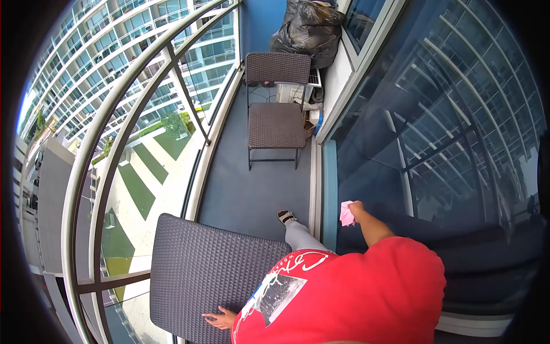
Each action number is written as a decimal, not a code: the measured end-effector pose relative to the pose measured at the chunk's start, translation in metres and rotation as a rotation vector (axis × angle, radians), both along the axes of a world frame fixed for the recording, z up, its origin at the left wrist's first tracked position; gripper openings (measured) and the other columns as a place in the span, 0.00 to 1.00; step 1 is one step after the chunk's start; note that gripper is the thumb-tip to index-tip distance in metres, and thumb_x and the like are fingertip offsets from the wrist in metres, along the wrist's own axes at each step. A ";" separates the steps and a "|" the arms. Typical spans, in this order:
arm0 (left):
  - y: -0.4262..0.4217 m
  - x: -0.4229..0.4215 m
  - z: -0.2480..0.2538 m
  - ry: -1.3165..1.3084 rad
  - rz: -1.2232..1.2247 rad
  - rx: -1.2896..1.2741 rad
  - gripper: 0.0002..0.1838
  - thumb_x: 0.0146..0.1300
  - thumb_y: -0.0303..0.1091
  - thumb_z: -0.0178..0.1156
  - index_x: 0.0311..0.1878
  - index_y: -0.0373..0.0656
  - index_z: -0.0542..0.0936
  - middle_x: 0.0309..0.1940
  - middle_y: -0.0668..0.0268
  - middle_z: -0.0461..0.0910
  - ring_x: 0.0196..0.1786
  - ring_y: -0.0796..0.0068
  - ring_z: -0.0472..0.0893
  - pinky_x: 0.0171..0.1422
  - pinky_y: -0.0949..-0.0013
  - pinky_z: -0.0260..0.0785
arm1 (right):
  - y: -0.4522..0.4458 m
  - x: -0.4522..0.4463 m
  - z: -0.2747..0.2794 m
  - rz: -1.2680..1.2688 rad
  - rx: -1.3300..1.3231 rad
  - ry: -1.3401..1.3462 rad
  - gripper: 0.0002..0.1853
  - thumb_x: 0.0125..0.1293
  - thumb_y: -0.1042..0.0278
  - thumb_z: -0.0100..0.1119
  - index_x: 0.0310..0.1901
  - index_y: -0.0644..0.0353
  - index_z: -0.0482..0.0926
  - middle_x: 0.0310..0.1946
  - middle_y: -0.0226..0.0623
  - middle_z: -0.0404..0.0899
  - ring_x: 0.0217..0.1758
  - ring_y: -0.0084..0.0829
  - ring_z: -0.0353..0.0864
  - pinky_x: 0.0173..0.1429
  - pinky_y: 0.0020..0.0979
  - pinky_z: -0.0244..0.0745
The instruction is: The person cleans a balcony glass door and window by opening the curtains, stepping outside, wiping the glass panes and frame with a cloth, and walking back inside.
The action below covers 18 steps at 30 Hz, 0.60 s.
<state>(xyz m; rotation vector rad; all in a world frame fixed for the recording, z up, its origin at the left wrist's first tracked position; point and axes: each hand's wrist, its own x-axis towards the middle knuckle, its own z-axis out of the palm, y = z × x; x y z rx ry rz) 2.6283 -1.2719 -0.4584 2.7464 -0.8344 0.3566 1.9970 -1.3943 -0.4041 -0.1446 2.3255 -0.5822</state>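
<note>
My left hand (220, 318) lies flat with its fingers apart on the dark brown woven-look table (206, 269). Out to the right, my right hand (356, 210) is closed around a crumpled pink cloth (347, 214). The cloth hangs in front of the large glass door (372, 166), close to its pale blue frame edge (330, 195). Whether the cloth touches the glass I cannot tell. Part of the cloth is hidden in my fingers.
A brown woven-look folding chair (277, 126) stands ahead on the grey balcony floor (240, 189). Behind it are black garbage bags (312, 34) and a white box (288, 93). A metal railing (109, 109) curves along the left, with buildings beyond. My sandaled foot (285, 217) is by the door track.
</note>
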 end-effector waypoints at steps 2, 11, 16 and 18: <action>-0.076 -0.076 0.044 0.314 -0.130 0.293 0.48 0.54 0.66 0.56 0.74 0.63 0.45 0.70 0.58 0.52 0.72 0.54 0.54 0.68 0.42 0.53 | -0.025 -0.030 -0.026 0.000 -0.159 0.034 0.16 0.51 0.69 0.55 0.40 0.71 0.79 0.37 0.51 0.81 0.38 0.45 0.83 0.38 0.41 0.77; -0.205 -0.157 0.041 0.442 0.169 0.725 0.67 0.39 0.49 0.76 0.74 0.58 0.36 0.72 0.47 0.44 0.72 0.47 0.52 0.64 0.40 0.60 | -0.093 -0.081 -0.029 -0.359 -0.296 -0.354 0.17 0.60 0.72 0.48 0.51 0.65 0.74 0.37 0.48 0.80 0.36 0.43 0.83 0.33 0.43 0.79; -0.251 -0.209 0.041 0.491 0.072 0.729 0.64 0.41 0.47 0.76 0.74 0.57 0.38 0.70 0.46 0.48 0.70 0.49 0.55 0.64 0.42 0.61 | -0.141 -0.107 0.019 -0.042 -0.199 -0.596 0.18 0.63 0.72 0.47 0.56 0.59 0.70 0.41 0.48 0.79 0.35 0.44 0.83 0.25 0.43 0.78; -0.290 -0.228 0.036 0.562 -0.021 0.735 0.63 0.42 0.47 0.75 0.74 0.57 0.39 0.69 0.46 0.49 0.69 0.49 0.57 0.63 0.43 0.62 | -0.168 -0.119 0.029 -0.100 -0.354 -0.636 0.18 0.64 0.72 0.46 0.57 0.59 0.69 0.42 0.48 0.79 0.39 0.45 0.83 0.30 0.45 0.80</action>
